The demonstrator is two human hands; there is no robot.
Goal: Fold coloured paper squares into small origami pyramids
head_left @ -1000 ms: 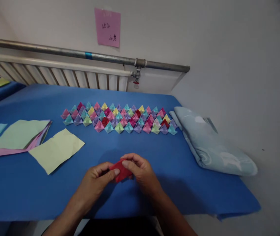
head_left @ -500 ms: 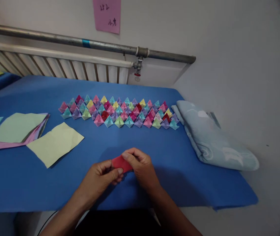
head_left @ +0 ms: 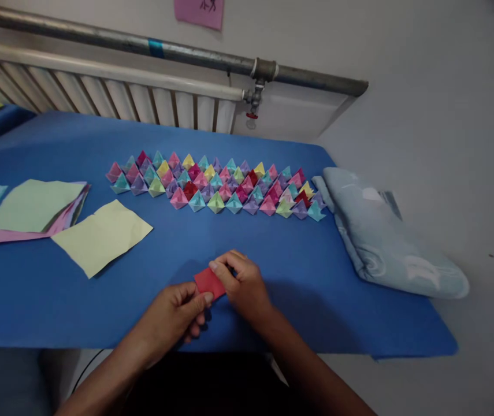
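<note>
Between my hands is a small folded piece of red paper (head_left: 210, 282), held just above the near part of the blue-covered table (head_left: 316, 254). My left hand (head_left: 181, 312) pinches its lower left part, thumb on top and fingers underneath. At its upper right, my right hand (head_left: 242, 283) grips the paper with the thumb on top and fingers curled behind. The far side of the paper and some fingertips are hidden. Beyond my hands stand rows of small folded paper boats (head_left: 216, 201) in pink, blue, purple, green, yellow and red.
A loose pale yellow sheet (head_left: 101, 238) lies to the left, beside a stack of coloured paper (head_left: 30, 205). A folded grey-blue blanket (head_left: 385, 237) rests at the right edge. Behind the table are a radiator (head_left: 112, 98) and a metal pipe (head_left: 212, 58).
My view has tipped slightly down and left, so the scene sits higher and further right. My right thumb has shifted along the red paper's upper edge, and more of its top left corner shows.
</note>
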